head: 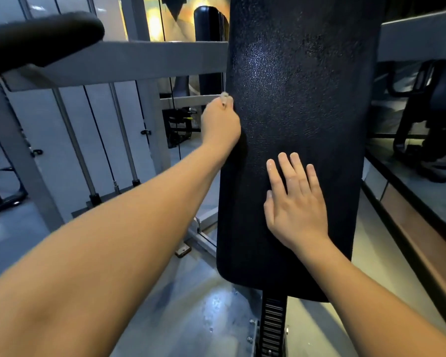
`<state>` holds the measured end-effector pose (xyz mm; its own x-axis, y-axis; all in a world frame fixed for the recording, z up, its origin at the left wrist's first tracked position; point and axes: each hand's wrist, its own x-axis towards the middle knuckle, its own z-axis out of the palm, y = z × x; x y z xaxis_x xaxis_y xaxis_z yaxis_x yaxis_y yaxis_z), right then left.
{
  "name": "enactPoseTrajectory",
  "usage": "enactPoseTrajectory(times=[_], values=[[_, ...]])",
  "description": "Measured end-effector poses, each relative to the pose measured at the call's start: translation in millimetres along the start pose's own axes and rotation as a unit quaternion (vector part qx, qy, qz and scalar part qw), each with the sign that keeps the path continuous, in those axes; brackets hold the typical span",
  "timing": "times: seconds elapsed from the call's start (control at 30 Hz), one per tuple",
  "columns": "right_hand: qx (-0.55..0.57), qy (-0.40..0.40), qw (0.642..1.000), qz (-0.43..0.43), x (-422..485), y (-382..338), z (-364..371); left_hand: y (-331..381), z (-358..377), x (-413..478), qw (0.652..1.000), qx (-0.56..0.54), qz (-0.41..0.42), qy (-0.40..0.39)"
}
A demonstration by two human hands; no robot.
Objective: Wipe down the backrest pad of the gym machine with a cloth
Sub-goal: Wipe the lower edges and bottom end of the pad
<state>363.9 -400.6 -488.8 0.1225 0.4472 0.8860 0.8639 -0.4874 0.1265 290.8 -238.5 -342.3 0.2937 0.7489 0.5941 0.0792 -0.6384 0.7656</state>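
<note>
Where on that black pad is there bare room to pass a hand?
The pad is bare across its whole upper part, above both hands, and in a strip between the right hand and the pad's right edge. It is crowded at the left edge, which the left hand grips, and in the lower middle, where the right hand lies flat.

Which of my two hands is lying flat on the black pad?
The right hand, fingers straight and spread against the front of the backrest pad. The left hand is curled at the pad's left edge instead.
</note>
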Motion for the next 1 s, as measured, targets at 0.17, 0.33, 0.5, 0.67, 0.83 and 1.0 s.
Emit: enactPoseTrajectory(times=[0.17, 0.33, 0.5, 0.67, 0.83, 1.0], values=[[-0.017, 0.01, 1.0, 0.0, -3, 0, 9, -46, 1, -58, 0.994, 0.033, 0.095, -0.043], [-0.013, 0.018, 1.0, -0.002, -4, 1, 12, -79, -15, -118, 0.994, -0.044, 0.05, -0.087], [-0.012, 0.027, 1.0, -0.003, -4, 0, 12, -44, -11, -44, 0.986, -0.147, -0.059, -0.049], [-0.008, 0.026, 1.0, -0.005, -5, 1, 11, -69, -8, -38, 0.975, -0.184, -0.113, -0.062], [-0.013, 0.028, 1.0, -0.007, -6, 0, 11, -113, -24, -120, 0.974, -0.072, -0.176, -0.126], [-0.006, 0.028, 1.0, -0.01, -6, 1, 9, -89, -32, -148, 0.962, -0.034, -0.232, -0.141]])
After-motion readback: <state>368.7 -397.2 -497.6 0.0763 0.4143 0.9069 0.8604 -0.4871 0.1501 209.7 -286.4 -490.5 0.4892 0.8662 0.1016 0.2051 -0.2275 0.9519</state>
